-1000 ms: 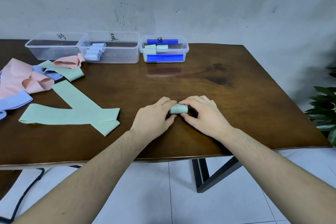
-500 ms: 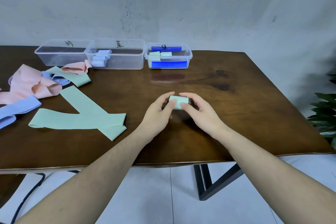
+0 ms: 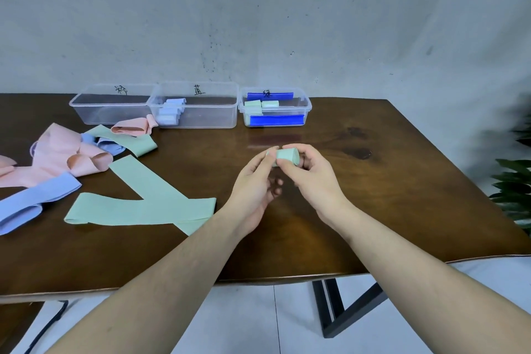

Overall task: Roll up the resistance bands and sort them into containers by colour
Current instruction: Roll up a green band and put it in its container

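A rolled green band (image 3: 285,156) is lifted above the middle of the dark wooden table (image 3: 373,210). My left hand (image 3: 254,181) pinches its left end and my right hand (image 3: 311,178) grips its right side. Three clear containers line the far edge: a left one (image 3: 110,108) with no bands in sight, a middle one (image 3: 196,106) with light blue rolls, and a right one (image 3: 275,109) with green rolls and blue strips. Flat green bands (image 3: 140,201) lie crossed to the left of my hands.
Loose pink bands (image 3: 57,152) and light blue bands (image 3: 34,201) lie heaped at the table's left side, with another green band (image 3: 129,141) and a pink loop (image 3: 133,128) near the containers. A plant (image 3: 514,181) stands off the right edge. A wall rises behind.
Both hands have raised the green roll off the table and carried it farther away from me. The view has tilted upward a little.
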Tool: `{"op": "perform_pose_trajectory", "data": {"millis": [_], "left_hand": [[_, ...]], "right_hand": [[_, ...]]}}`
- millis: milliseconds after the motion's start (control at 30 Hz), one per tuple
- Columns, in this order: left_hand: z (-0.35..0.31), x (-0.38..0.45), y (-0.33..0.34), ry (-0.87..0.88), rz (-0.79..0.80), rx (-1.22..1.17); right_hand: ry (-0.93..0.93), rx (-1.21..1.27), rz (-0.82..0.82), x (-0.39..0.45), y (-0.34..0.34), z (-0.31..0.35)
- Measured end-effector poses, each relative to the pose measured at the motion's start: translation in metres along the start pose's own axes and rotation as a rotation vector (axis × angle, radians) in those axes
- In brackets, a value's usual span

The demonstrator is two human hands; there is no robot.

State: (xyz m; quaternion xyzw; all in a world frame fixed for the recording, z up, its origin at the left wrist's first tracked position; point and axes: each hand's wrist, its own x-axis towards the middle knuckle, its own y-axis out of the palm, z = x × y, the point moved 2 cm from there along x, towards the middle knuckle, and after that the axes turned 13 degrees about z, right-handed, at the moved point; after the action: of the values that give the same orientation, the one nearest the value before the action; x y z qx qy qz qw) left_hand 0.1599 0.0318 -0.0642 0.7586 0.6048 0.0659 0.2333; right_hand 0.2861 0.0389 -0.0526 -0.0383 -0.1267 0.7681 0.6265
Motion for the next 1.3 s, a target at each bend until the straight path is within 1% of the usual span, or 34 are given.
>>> {"op": "perform_pose_trajectory", "data": {"millis": [100, 200, 300, 400, 467, 567, 633, 733, 800, 900, 1000, 1133, 1167, 1233, 1300], "left_hand": [[-0.004, 0.005, -0.003, -0.079, -0.023, -0.078], [-0.01, 0.009, -0.007, -0.161, 0.009, -0.173], [-0.016, 0.012, -0.013, -0.174, 0.05, -0.222], [-0.021, 0.014, -0.016, -0.171, 0.119, -0.298], [-0.025, 0.015, -0.018, -0.17, 0.142, -0.317], [-0.027, 0.016, -0.014, -0.172, 0.139, -0.359], [-0.026, 0.02, -0.008, -0.178, 0.11, -0.376], [-0.024, 0.028, -0.001, -0.197, 0.054, -0.362], [-0.024, 0.035, 0.0, -0.206, 0.044, -0.293], [-0.027, 0.044, -0.001, -0.185, 0.053, -0.109], [-0.033, 0.055, -0.001, -0.074, 0.059, 0.018], [-0.05, 0.064, 0.011, 0.119, 0.211, 0.195], [-0.054, 0.066, 0.014, 0.137, 0.255, 0.242], [-0.06, 0.073, 0.02, 0.119, 0.311, 0.368], [-0.066, 0.085, 0.026, 0.096, 0.304, 0.497]], "right_hand": [[-0.037, 0.04, -0.01, 0.002, 0.008, 0.007], [-0.078, 0.007, 0.042, 0.004, 0.011, 0.014], [-0.112, -0.132, 0.08, 0.008, 0.01, 0.019], [-0.179, -0.339, 0.073, 0.012, 0.007, 0.025], [-0.222, -0.404, 0.083, 0.016, 0.007, 0.03], [-0.209, -0.319, 0.143, 0.019, 0.012, 0.035], [-0.186, -0.251, 0.126, 0.023, 0.014, 0.036], [-0.172, -0.244, 0.092, 0.028, 0.011, 0.038], [-0.178, -0.275, 0.109, 0.03, 0.005, 0.037], [-0.166, -0.338, 0.141, 0.034, -0.009, 0.034], [-0.141, -0.36, 0.17, 0.04, -0.028, 0.027], [-0.119, -0.372, 0.201, 0.052, -0.057, 0.02], [-0.113, -0.381, 0.21, 0.056, -0.064, 0.02], [-0.115, -0.405, 0.232, 0.065, -0.078, 0.021], [-0.132, -0.41, 0.248, 0.075, -0.092, 0.022]]}}
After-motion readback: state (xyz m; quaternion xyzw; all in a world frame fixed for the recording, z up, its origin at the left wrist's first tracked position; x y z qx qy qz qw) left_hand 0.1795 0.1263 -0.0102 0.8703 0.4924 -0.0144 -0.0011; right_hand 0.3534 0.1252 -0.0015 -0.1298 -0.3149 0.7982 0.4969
